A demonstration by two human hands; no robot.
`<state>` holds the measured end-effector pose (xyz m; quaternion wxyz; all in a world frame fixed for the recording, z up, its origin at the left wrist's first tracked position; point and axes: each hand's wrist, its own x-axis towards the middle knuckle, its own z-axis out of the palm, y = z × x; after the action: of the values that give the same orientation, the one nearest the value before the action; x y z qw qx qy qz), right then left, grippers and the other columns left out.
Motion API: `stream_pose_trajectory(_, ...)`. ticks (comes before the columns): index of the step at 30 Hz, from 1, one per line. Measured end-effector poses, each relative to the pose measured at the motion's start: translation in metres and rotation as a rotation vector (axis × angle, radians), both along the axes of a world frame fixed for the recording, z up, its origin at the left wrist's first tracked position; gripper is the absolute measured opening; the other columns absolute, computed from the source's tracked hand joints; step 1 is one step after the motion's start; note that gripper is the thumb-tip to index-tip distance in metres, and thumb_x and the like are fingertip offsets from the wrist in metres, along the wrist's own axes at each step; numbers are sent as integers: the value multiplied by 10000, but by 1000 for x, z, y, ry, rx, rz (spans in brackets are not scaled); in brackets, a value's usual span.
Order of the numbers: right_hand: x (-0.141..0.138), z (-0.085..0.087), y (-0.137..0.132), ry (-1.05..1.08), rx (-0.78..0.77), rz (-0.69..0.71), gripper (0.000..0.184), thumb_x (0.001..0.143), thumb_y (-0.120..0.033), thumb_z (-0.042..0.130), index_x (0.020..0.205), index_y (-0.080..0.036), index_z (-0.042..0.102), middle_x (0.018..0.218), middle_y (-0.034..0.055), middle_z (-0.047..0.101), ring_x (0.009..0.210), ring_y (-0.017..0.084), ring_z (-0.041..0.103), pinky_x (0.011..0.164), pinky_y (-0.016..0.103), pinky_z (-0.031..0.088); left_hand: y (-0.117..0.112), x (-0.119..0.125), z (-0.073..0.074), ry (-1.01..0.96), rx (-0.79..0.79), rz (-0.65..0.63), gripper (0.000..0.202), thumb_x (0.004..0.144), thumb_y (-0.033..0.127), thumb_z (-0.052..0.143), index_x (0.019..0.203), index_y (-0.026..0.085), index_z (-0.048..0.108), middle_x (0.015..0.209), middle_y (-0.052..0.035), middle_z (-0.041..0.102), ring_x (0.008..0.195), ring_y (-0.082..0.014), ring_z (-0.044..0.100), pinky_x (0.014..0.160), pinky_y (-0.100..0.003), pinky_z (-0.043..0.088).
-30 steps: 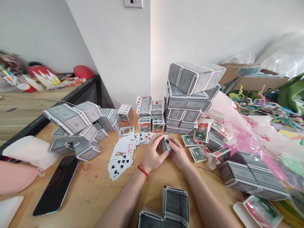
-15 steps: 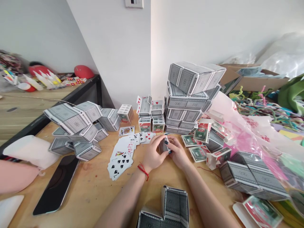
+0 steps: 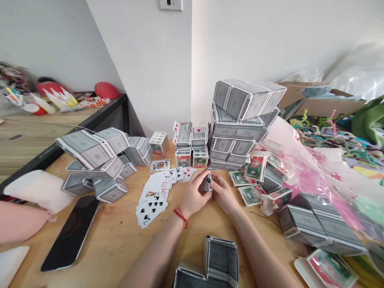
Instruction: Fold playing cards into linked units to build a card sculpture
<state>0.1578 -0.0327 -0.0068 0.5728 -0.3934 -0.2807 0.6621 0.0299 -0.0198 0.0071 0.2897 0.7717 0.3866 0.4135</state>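
Note:
Between my two hands, at the middle of the table, is a small grey-backed piece made of playing cards (image 3: pixel 205 185), mostly covered by fingers. My left hand (image 3: pixel 194 194), with a red string at its wrist, curls around its left side. From the right, my right hand (image 3: pixel 221 191) closes on it, a dark-nailed finger resting on the card. Left of my hands lies a fan of loose playing cards (image 3: pixel 154 190), several face up. Closer to me stands an L-shaped block of folded cards (image 3: pixel 221 256), between my forearms.
A tall stack of card blocks (image 3: pixel 235 124) rises behind my hands. Card boxes (image 3: pixel 251 195) and plastic wrap (image 3: pixel 315 160) crowd the right. More card blocks (image 3: pixel 96 156) and a phone (image 3: pixel 71 234) are on the left. Two upright card boxes (image 3: pixel 200 158) stand at the back.
My right hand has shifted slightly left and its fingers have slid over the card piece, covering more of it. My left hand stays almost in place.

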Motion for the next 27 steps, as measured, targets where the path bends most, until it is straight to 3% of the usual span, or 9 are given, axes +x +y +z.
stream_pose_trajectory(12,-7,8,-5,122,-44,58,345,645,-291,720,906,-225,505,792,-21,622,732,128,593,685,253,444,-3,6,-8,57,0,-67,613,749,6,362,1314,232,290,1300,-77,371,1221,-192,359,1040,-404,335)
stream_pose_trajectory(19,-8,2,-3,47,-28,14,430,637,-323,718,974,-229,469,814,1,623,735,156,605,657,275,461,-4,8,-8,28,-24,-98,638,748,-9,326,1338,219,245,1300,-90,345,1237,-190,335,1056,-396,313)
stream_pose_trajectory(27,-8,-1,-3,-137,65,-77,463,637,-342,705,1019,-223,471,880,43,625,837,203,592,725,345,471,-7,5,0,-22,-57,-140,680,713,55,429,1346,214,239,1320,-84,338,1224,-210,349,1045,-392,323)
